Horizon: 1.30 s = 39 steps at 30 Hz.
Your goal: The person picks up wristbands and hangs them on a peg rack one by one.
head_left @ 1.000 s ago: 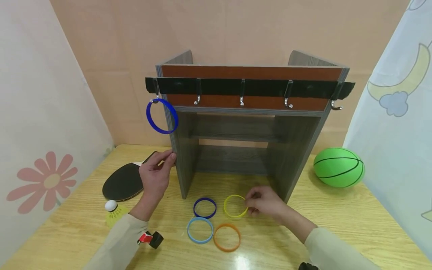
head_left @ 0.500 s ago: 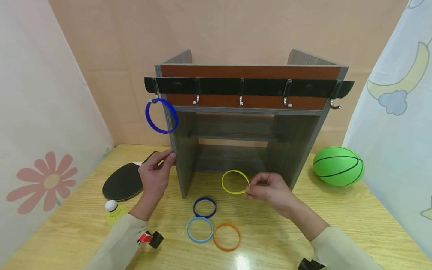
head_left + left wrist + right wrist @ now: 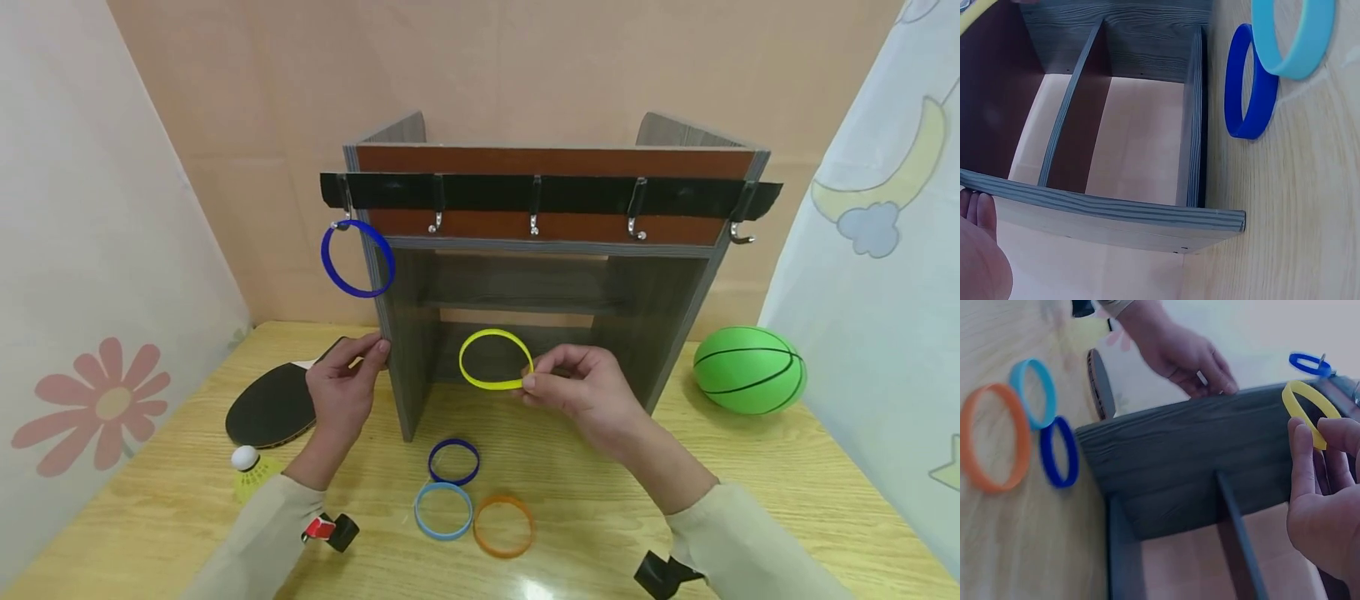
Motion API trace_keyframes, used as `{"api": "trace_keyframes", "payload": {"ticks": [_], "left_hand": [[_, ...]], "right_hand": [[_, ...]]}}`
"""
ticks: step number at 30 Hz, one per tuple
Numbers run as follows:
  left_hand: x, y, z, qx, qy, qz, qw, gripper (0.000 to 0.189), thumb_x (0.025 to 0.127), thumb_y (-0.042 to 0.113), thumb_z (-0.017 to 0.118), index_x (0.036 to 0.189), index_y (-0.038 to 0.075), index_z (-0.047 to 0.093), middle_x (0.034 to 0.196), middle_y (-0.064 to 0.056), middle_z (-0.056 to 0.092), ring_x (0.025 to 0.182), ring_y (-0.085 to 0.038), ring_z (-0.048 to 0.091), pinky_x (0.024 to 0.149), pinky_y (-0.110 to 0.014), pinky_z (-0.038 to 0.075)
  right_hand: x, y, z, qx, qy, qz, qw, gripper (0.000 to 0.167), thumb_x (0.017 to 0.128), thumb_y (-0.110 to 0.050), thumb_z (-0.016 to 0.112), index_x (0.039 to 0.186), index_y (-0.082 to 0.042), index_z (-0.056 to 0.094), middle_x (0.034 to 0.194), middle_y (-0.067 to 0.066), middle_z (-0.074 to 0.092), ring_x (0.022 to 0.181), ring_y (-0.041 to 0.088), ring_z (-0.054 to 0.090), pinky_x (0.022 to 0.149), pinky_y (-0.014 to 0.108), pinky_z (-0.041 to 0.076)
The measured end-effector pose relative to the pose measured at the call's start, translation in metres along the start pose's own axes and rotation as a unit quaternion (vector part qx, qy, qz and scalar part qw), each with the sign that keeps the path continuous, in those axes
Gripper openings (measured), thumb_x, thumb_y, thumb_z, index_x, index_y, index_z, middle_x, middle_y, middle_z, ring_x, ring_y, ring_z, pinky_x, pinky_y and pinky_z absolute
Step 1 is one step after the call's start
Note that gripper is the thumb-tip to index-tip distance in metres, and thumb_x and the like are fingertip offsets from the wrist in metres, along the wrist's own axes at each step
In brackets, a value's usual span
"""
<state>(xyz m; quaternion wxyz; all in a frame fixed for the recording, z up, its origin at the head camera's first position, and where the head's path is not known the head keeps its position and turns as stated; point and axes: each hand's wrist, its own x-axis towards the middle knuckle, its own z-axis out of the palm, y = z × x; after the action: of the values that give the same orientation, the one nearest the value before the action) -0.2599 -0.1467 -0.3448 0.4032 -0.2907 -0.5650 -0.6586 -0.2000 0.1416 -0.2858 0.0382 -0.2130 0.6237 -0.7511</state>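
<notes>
My right hand (image 3: 588, 387) pinches a yellow silicone wristband (image 3: 495, 360) between thumb and fingers, raised in front of the lower part of a grey wooden shelf unit (image 3: 401, 367). My left hand (image 3: 345, 387) holds the front edge of the unit's left side panel, thumb and fingertips against it. Across the unit's top front runs a black strip (image 3: 487, 192) with several metal hooks. A blue wristband (image 3: 390, 267) hangs from the leftmost hook (image 3: 341, 225). On the table lie a dark blue wristband (image 3: 477, 462), a light blue wristband (image 3: 444, 537) and an orange wristband (image 3: 504, 554).
A black table tennis bat (image 3: 270, 408) and a yellow shuttlecock (image 3: 253, 475) lie on the wooden table (image 3: 135, 533) to the left. To the right of the unit sits a green ball (image 3: 750, 371) with black lines. Patterned cloth (image 3: 90, 208) hangs at the sides.
My right hand has lifted the yellow wristband off the table and carried it up and slightly left, in front of the shelf unit. The left hand stays on the side panel.
</notes>
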Motion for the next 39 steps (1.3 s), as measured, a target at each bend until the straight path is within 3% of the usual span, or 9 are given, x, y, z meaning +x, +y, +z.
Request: {"api": "trace_keyframes", "payload": {"ticks": [10,18,22,27,31,39], "left_hand": [[-0.001,-0.002,-0.003,-0.010,0.000,-0.006,0.9999,0.017,0.080,-0.025,0.058,0.096,-0.021,0.064,0.077,-0.014,0.063,0.071,-0.013,0.064,0.065,-0.022,0.056],[0.001,0.001,0.000,-0.003,-0.005,-0.014,0.9999,0.016,0.082,-0.020,0.060,0.097,-0.018,0.065,0.078,-0.013,0.064,0.071,-0.014,0.064,0.065,-0.023,0.057],[0.001,0.001,0.000,-0.001,-0.005,-0.015,0.9999,0.016,0.081,-0.022,0.059,0.097,-0.019,0.065,0.079,-0.014,0.064,0.072,-0.014,0.064,0.065,-0.023,0.057],[-0.001,0.000,0.000,-0.002,-0.003,-0.025,0.9997,0.017,0.082,-0.021,0.060,0.097,-0.019,0.065,0.079,-0.011,0.064,0.072,-0.015,0.064,0.065,-0.025,0.057],[-0.001,0.001,0.001,-0.001,-0.002,-0.027,0.9996,0.018,0.081,-0.023,0.058,0.097,-0.019,0.065,0.079,-0.009,0.064,0.072,-0.014,0.063,0.065,-0.024,0.057],[0.003,0.020,0.007,-0.002,-0.005,-0.022,0.9997,0.014,0.081,-0.023,0.058,0.095,-0.023,0.062,0.077,-0.017,0.063,0.071,-0.014,0.063,0.065,-0.024,0.057]], "right_hand": [[0.023,-0.034,0.034,0.045,-0.024,-0.041,0.9979,0.016,0.083,0.010,0.063,0.076,-0.004,0.065,0.085,0.014,0.062,0.082,0.031,0.068,0.080,0.039,0.056],[0.039,-0.057,0.048,0.104,-0.035,-0.089,0.9900,0.012,0.083,0.009,0.065,0.078,-0.002,0.067,0.082,0.013,0.063,0.077,0.027,0.068,0.077,0.034,0.057],[0.045,-0.062,0.052,0.118,-0.038,-0.089,0.9883,0.009,0.083,0.007,0.067,0.078,0.000,0.067,0.081,0.012,0.064,0.076,0.025,0.067,0.078,0.033,0.056],[0.051,-0.064,0.054,0.129,-0.037,-0.086,0.9873,0.021,0.087,0.014,0.056,0.078,-0.001,0.068,0.081,0.012,0.065,0.079,0.026,0.068,0.079,0.033,0.056],[0.055,-0.062,0.054,0.141,-0.031,-0.081,0.9862,0.023,0.087,0.016,0.054,0.078,-0.001,0.067,0.081,0.013,0.065,0.079,0.027,0.069,0.079,0.034,0.056],[0.059,-0.057,0.054,0.151,-0.012,-0.069,0.9860,0.022,0.087,0.016,0.055,0.078,0.000,0.066,0.080,0.013,0.065,0.080,0.028,0.069,0.079,0.033,0.056]]}}
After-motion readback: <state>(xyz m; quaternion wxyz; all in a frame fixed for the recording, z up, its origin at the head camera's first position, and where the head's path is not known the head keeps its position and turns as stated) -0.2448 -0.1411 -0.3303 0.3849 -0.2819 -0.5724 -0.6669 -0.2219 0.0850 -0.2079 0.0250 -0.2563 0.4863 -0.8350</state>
